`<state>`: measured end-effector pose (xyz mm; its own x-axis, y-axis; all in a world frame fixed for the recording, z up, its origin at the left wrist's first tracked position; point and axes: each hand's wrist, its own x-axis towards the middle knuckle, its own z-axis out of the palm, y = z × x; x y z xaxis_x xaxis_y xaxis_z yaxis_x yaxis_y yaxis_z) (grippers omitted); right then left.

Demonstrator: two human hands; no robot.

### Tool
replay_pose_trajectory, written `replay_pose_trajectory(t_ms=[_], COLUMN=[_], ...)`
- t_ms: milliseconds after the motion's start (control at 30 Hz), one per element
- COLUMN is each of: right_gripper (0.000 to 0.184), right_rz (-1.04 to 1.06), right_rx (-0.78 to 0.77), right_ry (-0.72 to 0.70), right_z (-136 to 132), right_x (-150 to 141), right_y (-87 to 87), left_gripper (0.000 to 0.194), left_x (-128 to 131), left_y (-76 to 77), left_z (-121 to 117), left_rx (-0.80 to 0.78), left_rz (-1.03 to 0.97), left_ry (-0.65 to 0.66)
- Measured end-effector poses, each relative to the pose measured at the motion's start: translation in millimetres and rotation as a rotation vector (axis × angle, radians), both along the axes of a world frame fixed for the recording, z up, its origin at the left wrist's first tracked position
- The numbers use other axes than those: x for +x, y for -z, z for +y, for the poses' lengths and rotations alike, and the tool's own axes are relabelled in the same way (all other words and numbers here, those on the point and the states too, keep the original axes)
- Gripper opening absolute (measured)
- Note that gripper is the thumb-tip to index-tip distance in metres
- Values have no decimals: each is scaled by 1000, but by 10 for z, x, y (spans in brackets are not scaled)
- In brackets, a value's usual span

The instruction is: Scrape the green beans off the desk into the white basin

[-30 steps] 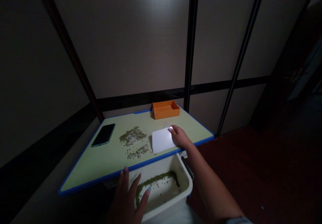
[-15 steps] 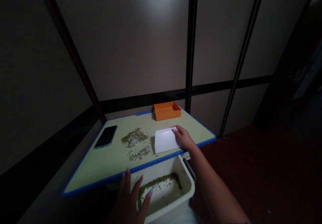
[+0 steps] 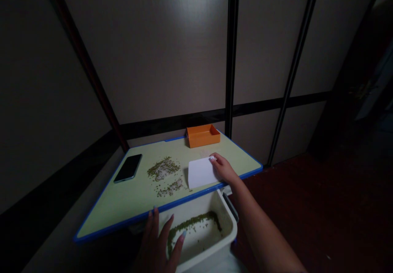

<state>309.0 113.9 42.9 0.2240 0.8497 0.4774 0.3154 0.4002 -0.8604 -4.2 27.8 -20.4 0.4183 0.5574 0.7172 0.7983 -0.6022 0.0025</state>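
My right hand [image 3: 223, 168] pinches the right edge of a white card [image 3: 201, 173], thumb on top. The card stands tilted on the table near its front edge, just right of loose green and pale grains [image 3: 163, 169]. A smaller patch of grains [image 3: 170, 188] lies in front of that pile. Below the table edge, a white plastic bin [image 3: 211, 246] holds more green grains, banked along its far side. My left hand [image 3: 158, 240] is over the bin's left part with fingers spread; whether it touches the rim I cannot tell.
The pale green table [image 3: 123, 201] has a blue border. A dark-screened phone [image 3: 128, 168] lies at its left, and an orange open box [image 3: 204, 138] stands at the back. Behind rise panelled doors [image 3: 172, 60]; dark red floor [image 3: 307, 207] shows at right.
The white card tilts slightly more upright and its lower edge sits a little nearer the table's front edge. My right hand stays on it; my left hand is almost still.
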Motion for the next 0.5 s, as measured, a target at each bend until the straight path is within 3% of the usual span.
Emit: replay_pose_trajectory(t_ms=[500], right_gripper=[21], right_rz=[-67], right_rx=[-18], right_ry=[-39], right_z=[0], right_x=[-5], right_y=[-6], left_gripper=[36], left_x=[27], left_y=[-30], left_z=[2], left_rx=[22], left_rz=[16], left_ry=[-2])
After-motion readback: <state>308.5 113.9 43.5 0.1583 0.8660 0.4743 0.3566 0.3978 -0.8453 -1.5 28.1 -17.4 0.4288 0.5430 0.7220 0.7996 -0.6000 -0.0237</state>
